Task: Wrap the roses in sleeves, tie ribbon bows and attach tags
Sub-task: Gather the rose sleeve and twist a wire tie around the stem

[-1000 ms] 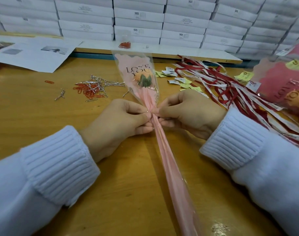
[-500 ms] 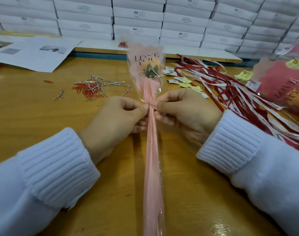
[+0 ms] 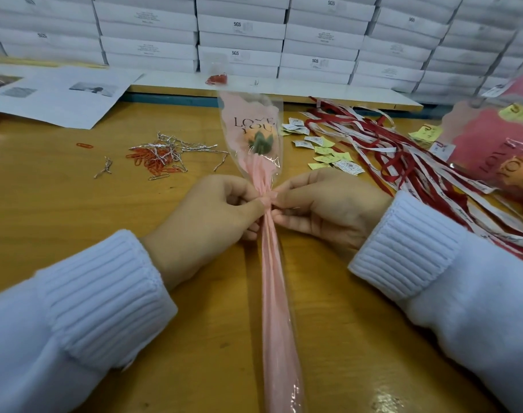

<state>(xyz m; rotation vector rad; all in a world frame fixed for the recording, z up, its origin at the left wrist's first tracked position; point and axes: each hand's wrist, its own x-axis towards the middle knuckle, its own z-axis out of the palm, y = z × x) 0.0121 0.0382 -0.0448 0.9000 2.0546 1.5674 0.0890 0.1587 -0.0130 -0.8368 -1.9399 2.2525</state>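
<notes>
Rose in its pink sleeve extends lengthwise over the tabletop, gathered neck pinched from both sides by curled fingers of the left hand and right hand, bloom beyond them.

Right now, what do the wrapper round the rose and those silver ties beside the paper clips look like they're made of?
Wrapper: clear glossy plastic film, judging by glare and crinkles, over a matte pink liner, paper or film, hard to tell. Silver ties: probably thin wire in shiny metallic foil; they glint and hold kinked, twisted shapes.
</notes>
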